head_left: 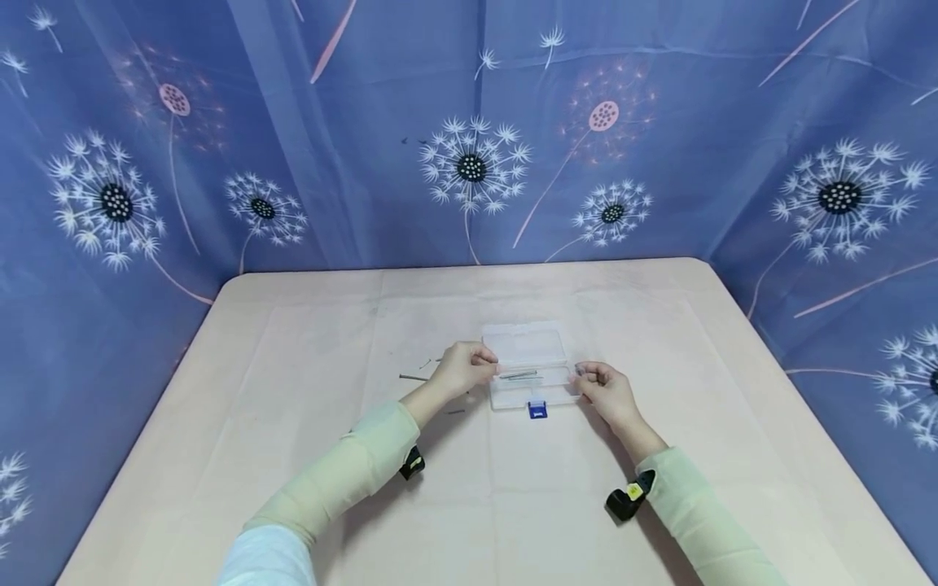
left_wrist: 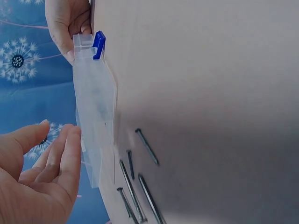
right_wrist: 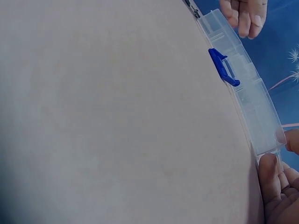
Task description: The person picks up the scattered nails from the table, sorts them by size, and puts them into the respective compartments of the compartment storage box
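Note:
A clear plastic box [head_left: 506,399] lies on the table with its lid [head_left: 523,343] raised back and its blue latch [head_left: 537,410] facing the person. Long metal nails [head_left: 519,374] lie inside its rear part. My right hand [head_left: 610,395] pinches the box's right end between thumb and fingers, seen also in the right wrist view. My left hand [head_left: 463,369] hovers by the box's left end, its fingers extended and the thumb apart in the left wrist view, with nothing visible between them. Whether the fingertips touch the box I cannot tell.
Several loose nails [left_wrist: 147,147] of different lengths are scattered on the table left of the box, partly beneath the left forearm. A pale cloth covers the table [head_left: 308,350]. Behind it hangs a blue dandelion-print curtain [head_left: 381,203].

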### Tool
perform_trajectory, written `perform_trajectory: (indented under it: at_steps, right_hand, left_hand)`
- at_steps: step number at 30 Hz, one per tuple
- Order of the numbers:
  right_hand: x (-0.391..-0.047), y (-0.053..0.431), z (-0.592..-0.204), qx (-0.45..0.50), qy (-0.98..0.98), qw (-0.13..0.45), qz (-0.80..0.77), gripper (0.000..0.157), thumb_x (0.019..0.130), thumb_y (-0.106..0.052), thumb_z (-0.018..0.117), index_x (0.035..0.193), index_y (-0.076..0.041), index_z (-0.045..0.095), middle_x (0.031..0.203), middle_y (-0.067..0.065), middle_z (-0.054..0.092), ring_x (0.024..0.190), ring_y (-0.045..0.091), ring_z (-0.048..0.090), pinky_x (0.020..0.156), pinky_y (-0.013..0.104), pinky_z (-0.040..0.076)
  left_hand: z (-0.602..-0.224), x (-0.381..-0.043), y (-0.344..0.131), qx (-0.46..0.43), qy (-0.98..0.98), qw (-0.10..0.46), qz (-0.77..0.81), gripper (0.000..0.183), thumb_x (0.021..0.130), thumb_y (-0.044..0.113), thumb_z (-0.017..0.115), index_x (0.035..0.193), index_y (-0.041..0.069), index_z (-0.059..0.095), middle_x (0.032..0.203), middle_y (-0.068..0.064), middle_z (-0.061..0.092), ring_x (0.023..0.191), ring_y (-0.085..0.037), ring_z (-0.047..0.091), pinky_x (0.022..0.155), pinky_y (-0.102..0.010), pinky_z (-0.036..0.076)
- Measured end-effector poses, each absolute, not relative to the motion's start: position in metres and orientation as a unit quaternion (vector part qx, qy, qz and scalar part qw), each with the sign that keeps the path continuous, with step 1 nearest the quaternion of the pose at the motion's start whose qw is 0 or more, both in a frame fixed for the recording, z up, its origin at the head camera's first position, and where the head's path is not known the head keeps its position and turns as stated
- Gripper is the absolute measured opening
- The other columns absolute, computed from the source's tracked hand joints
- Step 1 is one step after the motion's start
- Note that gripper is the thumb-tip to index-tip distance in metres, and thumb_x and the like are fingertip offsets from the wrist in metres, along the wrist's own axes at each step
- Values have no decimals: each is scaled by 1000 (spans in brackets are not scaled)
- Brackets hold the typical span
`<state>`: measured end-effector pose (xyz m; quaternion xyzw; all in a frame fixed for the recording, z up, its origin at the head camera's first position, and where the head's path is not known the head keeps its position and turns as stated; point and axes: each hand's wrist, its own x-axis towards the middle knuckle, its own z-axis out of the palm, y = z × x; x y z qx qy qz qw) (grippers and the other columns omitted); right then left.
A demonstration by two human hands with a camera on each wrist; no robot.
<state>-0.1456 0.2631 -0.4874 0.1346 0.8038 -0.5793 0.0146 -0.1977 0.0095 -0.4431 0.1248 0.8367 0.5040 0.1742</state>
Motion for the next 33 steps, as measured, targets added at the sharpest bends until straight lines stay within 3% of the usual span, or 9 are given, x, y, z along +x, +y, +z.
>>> perform_trajectory:
  at_steps: [10,20,28,33]
  right_hand:
    - [-146,264,-490,140,813,17,-565,34,90,-9,61,118,8,55,83,-4,57,64,1,51,58,13,46]
    - [-146,263,-489,133,817,18,-561,34,90,-8,59,119,8,55,82,-5,56,64,1,50,58,14,46]
    - [-146,263,-491,136,813,22,-566,33,89,-7,59,118,8,55,80,-6,56,63,1,51,57,14,46]
    - [-146,263,-491,134,810,19,-571,34,90,-7,60,119,9,54,80,-6,56,65,0,51,59,13,48]
  left_hand:
    - [-442,-193,-18,150,852,141,481,13,85,10,66,94,1,67,85,-10,69,72,-19,65,63,-26,55]
    - [-448,-185,-47,146,860,116,475,13,82,7,68,93,0,67,82,-7,70,74,-12,62,74,-26,51]
    - [-449,-180,-66,119,858,120,484,12,83,7,69,91,-1,67,80,-8,67,66,-13,59,60,-27,53]
    - [-453,-178,-75,117,861,114,481,12,83,6,69,92,-2,67,81,-9,67,66,-10,57,59,-22,49]
